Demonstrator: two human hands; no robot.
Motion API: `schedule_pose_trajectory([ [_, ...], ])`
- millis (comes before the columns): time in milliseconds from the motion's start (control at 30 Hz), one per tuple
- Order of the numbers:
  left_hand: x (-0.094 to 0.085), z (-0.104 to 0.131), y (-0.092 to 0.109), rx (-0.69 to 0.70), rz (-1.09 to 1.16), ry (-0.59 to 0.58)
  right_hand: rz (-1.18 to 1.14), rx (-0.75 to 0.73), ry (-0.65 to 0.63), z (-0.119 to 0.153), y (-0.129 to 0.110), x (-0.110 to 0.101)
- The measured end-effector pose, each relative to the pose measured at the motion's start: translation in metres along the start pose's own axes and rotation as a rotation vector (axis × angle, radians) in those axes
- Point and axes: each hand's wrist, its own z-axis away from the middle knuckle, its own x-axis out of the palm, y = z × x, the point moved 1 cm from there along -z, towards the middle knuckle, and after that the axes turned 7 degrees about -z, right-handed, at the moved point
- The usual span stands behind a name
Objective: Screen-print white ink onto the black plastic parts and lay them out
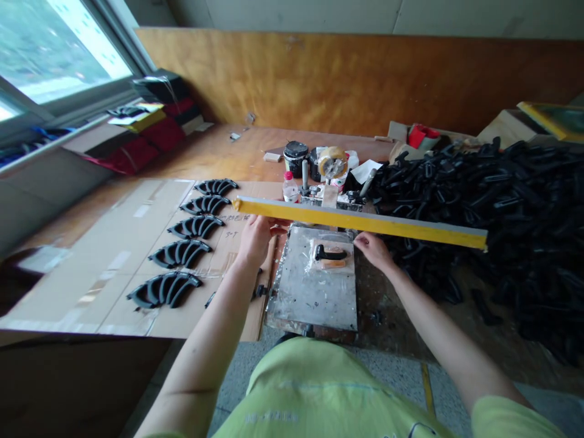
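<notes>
A long yellow bar with a pale upper edge (392, 229), seemingly the front of a frame, slants across my view above the metal plate (296, 292). Under its left half is my left hand (256, 236), partly hidden, its visible fingers stretched apart toward the plate's left edge. By the plate's upper right corner, my right hand (371, 249) has thumb and fingers drawn together; whatever may be between them is too small to make out. On the plate, a small black curved part (331, 253) rests on a clear-taped fixture (334, 264), touched by neither hand.
Several fanned groups of black curved parts (168, 288) lie on cardboard (104, 243) at left. A heap of black parts (456, 182) fills the right side. Behind the plate stand a red-capped bottle (290, 188), a black tub (295, 158) and a tape roll (332, 163).
</notes>
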Motion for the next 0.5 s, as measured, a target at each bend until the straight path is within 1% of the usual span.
schedule_pose_trajectory([
  [67,0.0,0.0,-0.008,-0.012,0.02,0.051,0.003,-0.087,-0.12,0.01,-0.012,0.02],
  [133,0.0,0.013,-0.027,-0.066,0.044,0.081,0.043,-0.151,-0.194,0.015,-0.029,0.031],
  [167,0.002,0.025,-0.04,-0.147,0.038,0.046,0.06,-0.159,-0.193,0.017,-0.04,0.034],
  [200,0.006,0.038,-0.055,-0.259,0.022,-0.019,0.067,-0.161,-0.178,0.021,-0.052,0.036],
  [267,0.014,0.071,-0.086,-0.537,-0.024,-0.222,0.068,-0.211,-0.154,0.033,-0.081,0.043],
  [300,0.018,0.087,-0.1,-0.631,-0.011,-0.263,0.072,-0.27,-0.159,0.04,-0.096,0.049],
  [333,0.019,0.102,-0.112,-0.692,0.016,-0.265,0.085,-0.354,-0.191,0.048,-0.11,0.055],
  [367,0.017,0.115,-0.123,-0.726,0.045,-0.231,0.09,-0.446,-0.247,0.055,-0.12,0.062],
  [400,0.01,0.126,-0.132,-0.735,0.062,-0.176,0.09,-0.52,-0.3,0.06,-0.126,0.067],
  [433,0.0,0.134,-0.141,-0.733,0.058,-0.117,0.088,-0.565,-0.34,0.062,-0.126,0.068],
  [467,-0.015,0.14,-0.149,-0.724,0.033,-0.05,0.089,-0.567,-0.356,0.062,-0.119,0.065],
  [500,-0.033,0.144,-0.157,-0.715,-0.006,0.024,0.103,-0.526,-0.346,0.06,-0.105,0.057],
])
